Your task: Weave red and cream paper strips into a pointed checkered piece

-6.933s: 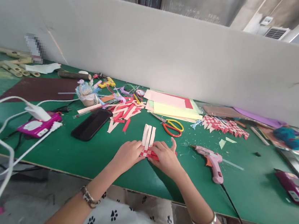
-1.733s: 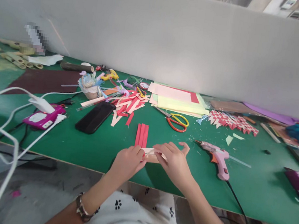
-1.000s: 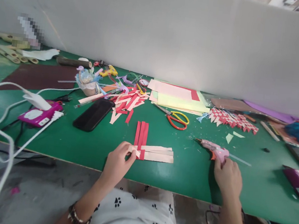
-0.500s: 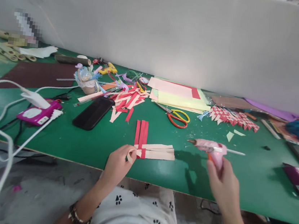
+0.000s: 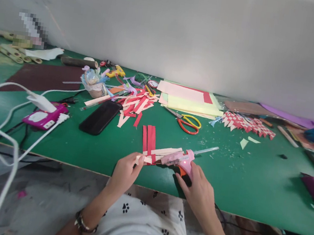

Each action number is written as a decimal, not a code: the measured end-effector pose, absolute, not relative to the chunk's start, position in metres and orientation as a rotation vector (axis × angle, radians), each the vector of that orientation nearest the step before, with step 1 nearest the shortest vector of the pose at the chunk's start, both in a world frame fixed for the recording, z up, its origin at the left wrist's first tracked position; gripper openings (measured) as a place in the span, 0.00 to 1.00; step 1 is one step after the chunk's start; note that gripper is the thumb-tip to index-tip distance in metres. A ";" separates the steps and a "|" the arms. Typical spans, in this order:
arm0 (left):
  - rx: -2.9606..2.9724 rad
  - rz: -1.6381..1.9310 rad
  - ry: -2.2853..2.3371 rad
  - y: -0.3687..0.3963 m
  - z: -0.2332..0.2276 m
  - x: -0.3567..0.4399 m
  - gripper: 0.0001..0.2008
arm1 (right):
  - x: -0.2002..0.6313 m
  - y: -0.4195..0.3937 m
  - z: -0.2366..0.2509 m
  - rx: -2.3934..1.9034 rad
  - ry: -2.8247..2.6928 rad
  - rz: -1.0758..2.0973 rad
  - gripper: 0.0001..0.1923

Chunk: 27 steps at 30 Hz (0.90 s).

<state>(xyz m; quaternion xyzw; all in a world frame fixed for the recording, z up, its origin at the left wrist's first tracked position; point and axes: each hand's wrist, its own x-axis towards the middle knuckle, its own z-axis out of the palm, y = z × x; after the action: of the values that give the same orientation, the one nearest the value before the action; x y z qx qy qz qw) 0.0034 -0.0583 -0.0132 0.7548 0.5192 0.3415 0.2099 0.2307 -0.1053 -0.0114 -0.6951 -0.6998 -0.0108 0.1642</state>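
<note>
Head view showed that my right hand (image 5: 198,191) had fetched the pink glue gun (image 5: 180,161) from three o'clock on the green desk (image 5: 252,182) and brought its nozzle to the woven paper strips (image 5: 152,153) in front of me, so gluing looked next. My left hand (image 5: 124,172) pinched the lifted cream strip end, fingers (image 5: 139,160) narrow; my right fingers wrapped the smooth plastic grip. The flat red and cream strips crossed at right angles. Scissors (image 5: 186,123) lay at twelve o'clock.
</note>
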 end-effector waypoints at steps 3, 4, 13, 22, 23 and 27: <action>2.067 0.957 1.420 -0.058 -0.012 0.004 0.17 | 0.229 -0.106 -0.012 -1.992 -2.022 -0.071 0.22; 2.054 0.954 1.412 -0.058 -0.011 0.004 0.17 | 0.229 -0.106 -0.012 -1.994 -2.030 -0.081 0.21; 2.046 0.906 1.418 -0.058 -0.013 0.004 0.18 | 0.226 -0.106 -0.012 -2.019 -2.095 -0.117 0.17; 2.078 0.886 1.433 -0.058 -0.015 0.004 0.18 | 0.228 -0.106 -0.012 -2.100 -2.090 -0.099 0.15; 2.083 0.888 1.437 -0.058 -0.015 0.004 0.18 | 0.229 -0.106 -0.012 -2.102 -2.087 -0.093 0.15; 2.089 0.892 1.452 -0.057 -0.014 0.005 0.18 | 0.233 -0.107 -0.013 -2.098 -2.070 -0.075 0.15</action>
<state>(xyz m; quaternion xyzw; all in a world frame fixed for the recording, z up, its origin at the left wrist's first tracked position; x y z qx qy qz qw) 0.0048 -0.0574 -0.0139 0.7556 0.5253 0.3228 0.2211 0.2334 -0.1074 -0.0128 -0.7083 -0.6988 -0.0254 0.0968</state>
